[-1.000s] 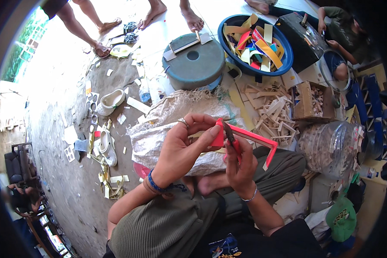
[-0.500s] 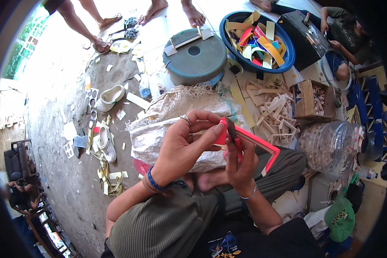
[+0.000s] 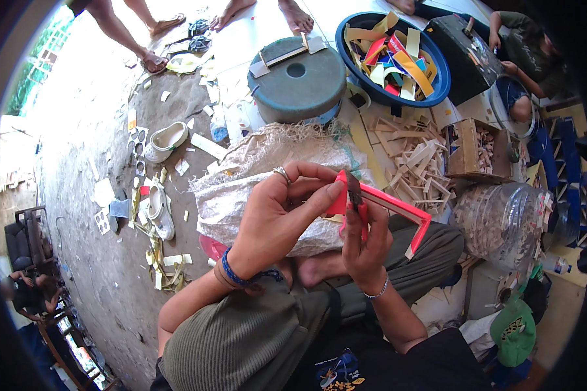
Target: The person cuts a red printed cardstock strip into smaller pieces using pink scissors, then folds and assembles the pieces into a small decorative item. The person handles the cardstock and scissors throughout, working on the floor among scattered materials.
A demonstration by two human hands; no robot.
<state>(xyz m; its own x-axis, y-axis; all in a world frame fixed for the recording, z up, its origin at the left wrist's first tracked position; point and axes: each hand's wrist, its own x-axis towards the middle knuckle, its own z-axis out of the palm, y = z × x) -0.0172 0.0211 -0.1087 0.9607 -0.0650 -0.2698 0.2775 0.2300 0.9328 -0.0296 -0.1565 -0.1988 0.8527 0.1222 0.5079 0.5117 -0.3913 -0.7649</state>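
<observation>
Pliers seemingly nipping a bent red strip, toward three o'clock.
My left hand pinches one end; my right hand clasps the pliers. Next squeeze, I judge, needs steadiness.

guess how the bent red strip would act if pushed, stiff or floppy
The bent red strip is probably fairly stiff, since its free end juts past the right hand without visible sagging. It looks light, being narrow and thin. Its sharp corner may be the weak spot.
</observation>
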